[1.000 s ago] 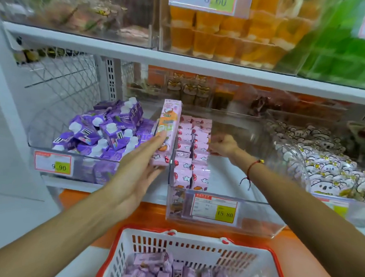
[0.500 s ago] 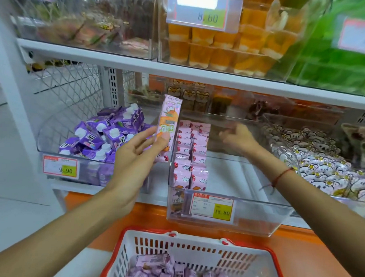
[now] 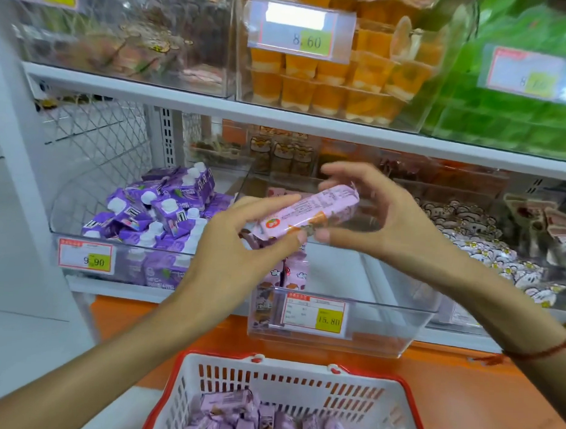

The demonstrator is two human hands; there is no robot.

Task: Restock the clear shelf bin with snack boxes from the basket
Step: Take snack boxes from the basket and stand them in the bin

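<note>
Head view: snack box near-horizontal, right end raised; both hands' fingers apparently pinching it.

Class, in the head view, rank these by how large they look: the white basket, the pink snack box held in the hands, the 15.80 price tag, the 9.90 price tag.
1. white basket, largest though cut off by the frame
2. pink snack box
3. 15.80 price tag and 9.90 price tag: look alike, not ranked.

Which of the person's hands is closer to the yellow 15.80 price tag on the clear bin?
Left. The left hand hovers above the 15.80 price tag, slightly to its left; the right hand is higher and farther right.
</note>
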